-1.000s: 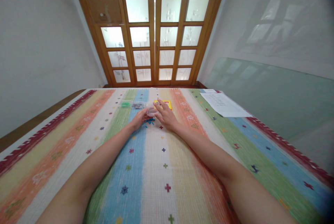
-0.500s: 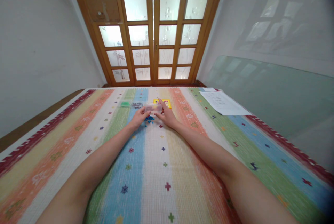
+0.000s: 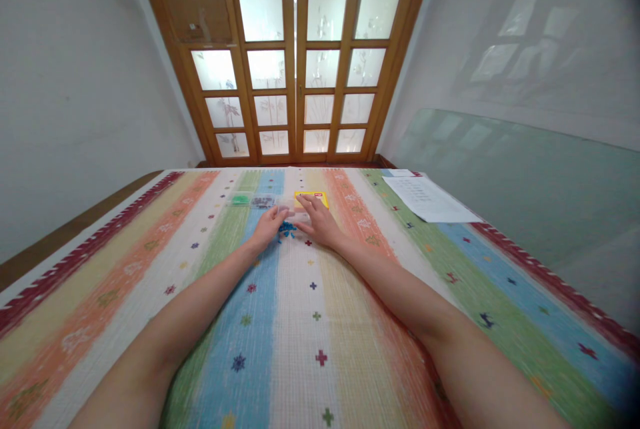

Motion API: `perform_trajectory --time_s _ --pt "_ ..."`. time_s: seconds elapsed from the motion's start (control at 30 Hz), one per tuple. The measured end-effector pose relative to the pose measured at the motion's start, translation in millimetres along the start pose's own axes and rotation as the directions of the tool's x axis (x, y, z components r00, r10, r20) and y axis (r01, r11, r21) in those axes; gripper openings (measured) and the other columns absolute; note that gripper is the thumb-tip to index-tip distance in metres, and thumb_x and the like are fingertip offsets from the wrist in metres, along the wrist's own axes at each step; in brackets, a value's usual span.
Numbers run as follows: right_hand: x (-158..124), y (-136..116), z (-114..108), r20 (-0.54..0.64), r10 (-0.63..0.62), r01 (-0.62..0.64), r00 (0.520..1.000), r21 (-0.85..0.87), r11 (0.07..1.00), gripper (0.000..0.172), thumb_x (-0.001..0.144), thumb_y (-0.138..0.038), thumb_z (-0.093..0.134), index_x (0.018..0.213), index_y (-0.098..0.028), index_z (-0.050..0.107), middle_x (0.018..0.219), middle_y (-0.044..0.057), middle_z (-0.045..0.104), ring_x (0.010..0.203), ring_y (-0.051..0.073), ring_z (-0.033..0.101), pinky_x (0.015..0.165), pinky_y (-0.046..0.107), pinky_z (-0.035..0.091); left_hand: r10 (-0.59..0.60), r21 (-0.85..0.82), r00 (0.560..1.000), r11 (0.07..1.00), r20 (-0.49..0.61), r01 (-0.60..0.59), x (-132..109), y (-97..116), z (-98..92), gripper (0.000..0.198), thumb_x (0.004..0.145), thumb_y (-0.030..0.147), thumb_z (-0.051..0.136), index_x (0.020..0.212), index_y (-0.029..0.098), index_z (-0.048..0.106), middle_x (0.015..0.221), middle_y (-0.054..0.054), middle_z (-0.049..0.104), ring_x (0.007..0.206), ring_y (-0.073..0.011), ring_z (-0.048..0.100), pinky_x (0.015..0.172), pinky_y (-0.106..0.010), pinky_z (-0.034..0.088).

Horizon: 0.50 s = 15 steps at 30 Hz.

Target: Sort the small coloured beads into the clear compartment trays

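Far out on the cloth, my left hand (image 3: 268, 225) is closed at the left edge of a small clear plastic box (image 3: 286, 208), thumb toward me. The fingers of my right hand (image 3: 320, 222) are spread at the right of this box; its fingertips lie over a yellow packet or card (image 3: 303, 196) with red print. Whether they touch the box I cannot tell. A loose heap of small blue pieces (image 3: 287, 229) lies on the cloth between my hands, nearer to me. What the box holds, if anything, is hard to make out.
Left of the box stand a clear container with green pieces (image 3: 240, 200) and another with dark pieces (image 3: 262, 202). White paper sheets (image 3: 427, 199) lie at the right edge of the striped tablecloth (image 3: 295, 349). Wooden glass doors (image 3: 295, 69) stand behind the table.
The clear box was held up between both hands and is now lower. My right hand's fingers have come away from its side and spread.
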State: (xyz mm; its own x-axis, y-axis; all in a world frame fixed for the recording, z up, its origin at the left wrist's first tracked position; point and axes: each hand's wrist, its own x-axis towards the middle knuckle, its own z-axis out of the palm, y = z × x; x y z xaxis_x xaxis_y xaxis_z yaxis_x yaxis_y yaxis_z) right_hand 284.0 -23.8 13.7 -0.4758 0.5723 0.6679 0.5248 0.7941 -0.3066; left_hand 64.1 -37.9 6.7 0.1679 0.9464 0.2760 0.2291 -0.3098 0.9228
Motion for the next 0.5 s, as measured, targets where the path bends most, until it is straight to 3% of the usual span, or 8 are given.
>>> perform_trajectory --time_s 0.17,0.3,0.4,0.5 --pt "1 -2 -5 0.052 -0.069 0.072 0.996 -0.078 0.994 0.072 0.096 -0.033 0.071 0.161 -0.031 0.041 0.156 0.014 0.051 0.147 0.034 0.045 0.122 0.059 0.038 -0.008 -0.025 1.000 1.000 -0.005 0.008 -2 7 1.0 0.040 0.101 0.050 0.052 0.120 0.020 0.072 0.126 -0.014 0.074 0.121 -0.0310 0.066 0.104 -0.043 0.053" --pt "4 23 -13 -0.117 0.071 -0.083 0.991 -0.101 0.991 0.063 0.096 -0.032 0.066 0.155 -0.025 0.046 0.150 0.016 0.055 0.139 0.034 0.050 0.119 0.056 0.042 0.146 0.217 0.989 0.965 0.027 -0.148 -5 7 -6.2 0.036 0.098 0.046 0.058 0.120 0.023 0.074 0.130 -0.012 0.071 0.129 -0.0311 0.061 0.119 -0.048 0.041" --pt "3 59 -27 -0.313 0.316 -0.368 0.896 -0.124 0.921 0.058 0.095 -0.034 0.060 0.150 -0.019 0.050 0.143 0.018 0.058 0.132 0.035 0.054 0.113 0.055 0.046 0.203 0.370 0.969 0.897 0.140 -0.241 -10 0 -12.2 0.045 0.086 0.046 0.075 0.126 0.024 0.072 0.139 -0.012 0.068 0.136 -0.0337 0.056 0.124 -0.051 0.033" --pt "-4 93 -43 -0.283 0.542 -0.606 0.791 -0.247 0.756 0.056 0.092 -0.037 0.062 0.142 -0.012 0.056 0.135 0.021 0.064 0.124 0.035 0.058 0.107 0.049 0.046 0.185 0.437 0.954 0.856 0.238 -0.275 -13 -8 -14.1 0.059 0.079 0.046 0.082 0.133 0.025 0.070 0.146 -0.014 0.064 0.139 -0.0360 0.054 0.123 -0.052 0.032"
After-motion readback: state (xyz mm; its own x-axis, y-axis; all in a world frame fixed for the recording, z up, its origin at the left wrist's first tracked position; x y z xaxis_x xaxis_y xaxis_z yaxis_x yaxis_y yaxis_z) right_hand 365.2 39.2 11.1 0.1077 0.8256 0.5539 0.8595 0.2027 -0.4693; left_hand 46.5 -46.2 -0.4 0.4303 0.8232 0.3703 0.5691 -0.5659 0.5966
